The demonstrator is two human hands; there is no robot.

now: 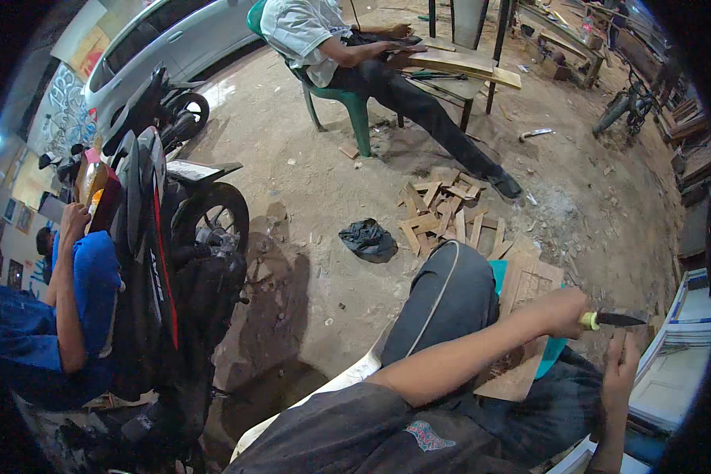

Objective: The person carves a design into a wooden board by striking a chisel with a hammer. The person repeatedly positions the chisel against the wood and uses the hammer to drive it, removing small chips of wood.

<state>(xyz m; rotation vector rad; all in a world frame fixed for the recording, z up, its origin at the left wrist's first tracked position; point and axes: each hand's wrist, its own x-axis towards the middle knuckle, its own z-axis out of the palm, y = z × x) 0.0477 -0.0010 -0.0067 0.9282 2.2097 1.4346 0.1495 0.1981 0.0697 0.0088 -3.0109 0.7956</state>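
Note:
My left hand (562,312) is closed around the yellow handle of a knife (618,319), its dark blade pointing to the right. Just below the blade my right hand (620,365) has its fingers stretched out and slightly apart. Whether a fingertip touches the blade, I cannot tell. Under my left forearm a flat wooden board (521,288) with carved relief lies across my lap. A teal sheet or panel (551,355) shows from beneath the board.
Wood offcuts (446,207) and a black plastic bag (369,240) lie on the dirt floor ahead. Motorcycles (205,237) stand left, near a person in blue (87,276). Another person sits on a green chair (347,103) beside wooden planks (458,63). White framed panels (679,347) lean at right.

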